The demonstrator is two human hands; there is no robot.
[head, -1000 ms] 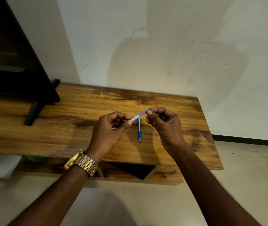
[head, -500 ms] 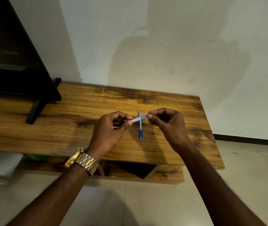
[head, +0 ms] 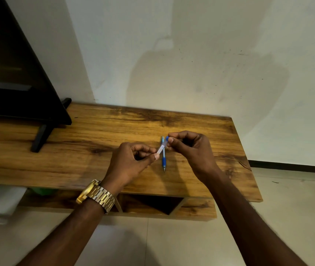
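Pen barrel (head: 161, 148), pinched by both hands

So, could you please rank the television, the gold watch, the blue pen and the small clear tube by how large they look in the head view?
1. television, although the frame cuts it off.
2. gold watch, though it is nearer the camera.
3. blue pen.
4. clear tube, ends partly hidden.

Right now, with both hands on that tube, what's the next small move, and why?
Probably pull the blue end off the tube: the left hand pinches its lower end, the right hand pinches the blue end, and the pen lies on the table below.
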